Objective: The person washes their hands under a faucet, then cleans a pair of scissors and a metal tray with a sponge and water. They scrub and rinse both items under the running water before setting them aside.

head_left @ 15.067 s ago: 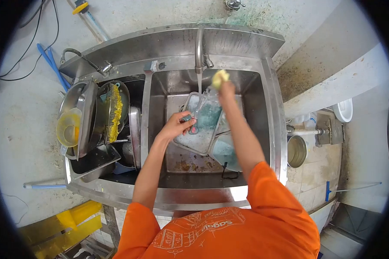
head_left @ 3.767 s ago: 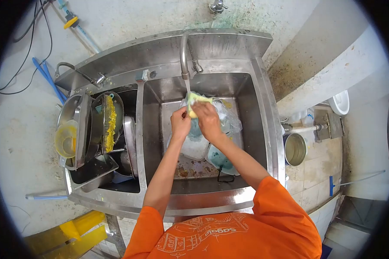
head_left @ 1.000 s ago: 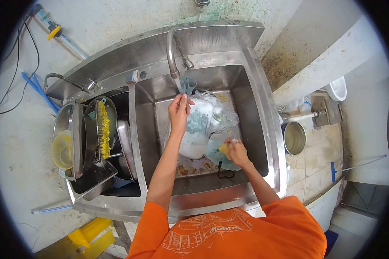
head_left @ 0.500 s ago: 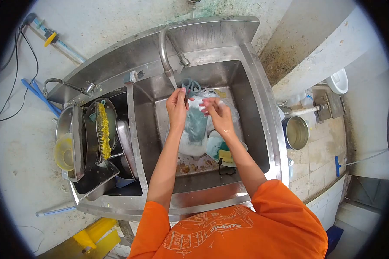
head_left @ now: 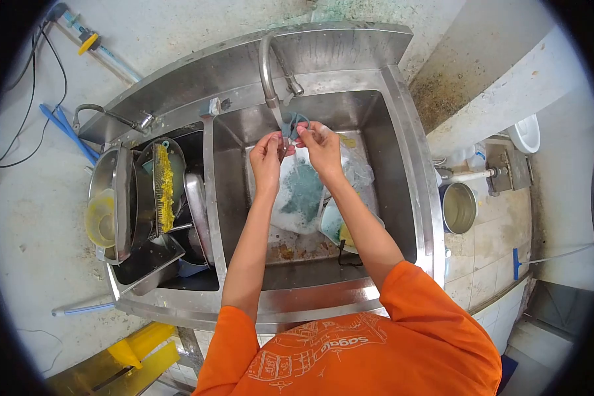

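Note:
Under the running faucet [head_left: 267, 76], a pair of scissors with grey-blue handles [head_left: 297, 125] is held between both hands. My left hand [head_left: 269, 155] is closed on the scissors from the left side. My right hand [head_left: 322, 148] pinches the handle loops from the right. Below them in the sink basin, a soapy container with greenish water [head_left: 301, 191] sits beside a clear plastic bag [head_left: 358, 173]. A pale bowl [head_left: 331, 221] with a yellow sponge stands at its lower right, partly behind my right forearm.
The left basin holds stacked metal pans [head_left: 121, 198], a strainer with yellow bits [head_left: 164, 188] and a yellowish bowl [head_left: 101, 221]. A second faucet [head_left: 109, 113] is above them. A metal pot [head_left: 459, 208] stands on the floor at right.
My right hand has moved up and left from beside the scissors and now grips their handles. The view has shifted slightly.

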The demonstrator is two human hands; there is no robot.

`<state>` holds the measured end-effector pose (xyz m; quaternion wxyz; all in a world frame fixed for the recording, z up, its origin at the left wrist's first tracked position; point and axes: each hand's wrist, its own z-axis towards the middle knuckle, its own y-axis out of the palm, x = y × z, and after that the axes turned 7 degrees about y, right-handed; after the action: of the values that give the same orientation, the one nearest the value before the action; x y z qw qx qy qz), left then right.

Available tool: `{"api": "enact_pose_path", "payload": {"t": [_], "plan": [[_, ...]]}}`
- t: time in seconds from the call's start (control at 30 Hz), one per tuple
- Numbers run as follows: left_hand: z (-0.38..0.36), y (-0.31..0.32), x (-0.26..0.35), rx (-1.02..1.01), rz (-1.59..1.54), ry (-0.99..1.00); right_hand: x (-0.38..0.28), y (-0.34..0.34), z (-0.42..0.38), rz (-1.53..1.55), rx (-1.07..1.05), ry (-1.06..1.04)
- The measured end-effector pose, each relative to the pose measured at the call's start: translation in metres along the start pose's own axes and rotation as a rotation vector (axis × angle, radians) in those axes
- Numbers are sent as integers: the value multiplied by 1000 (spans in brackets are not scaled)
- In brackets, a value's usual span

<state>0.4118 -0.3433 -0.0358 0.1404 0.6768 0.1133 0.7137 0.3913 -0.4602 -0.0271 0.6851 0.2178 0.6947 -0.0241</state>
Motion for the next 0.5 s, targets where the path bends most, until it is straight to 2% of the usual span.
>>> {"api": "enact_pose_path", "payload": {"t": [0.07,0.13,0.27,0.37,0.43,0.5], "plan": [[0,2,3,47,-56,-30,0,4,3,38,0,24],[-1,9,9,27,61,89,1,7,7,94,-27,34],[8,2,0,8,232,121,0,8,9,60,-29,54],[15,4,-5,39,170,149,-4,5,10,31,-9,41],[17,5,-7,104,-78,-12,-9,3,10,40,-9,41],[15,9,-5,125,-127,-55,-6,0,12,26,-1,42]]}}
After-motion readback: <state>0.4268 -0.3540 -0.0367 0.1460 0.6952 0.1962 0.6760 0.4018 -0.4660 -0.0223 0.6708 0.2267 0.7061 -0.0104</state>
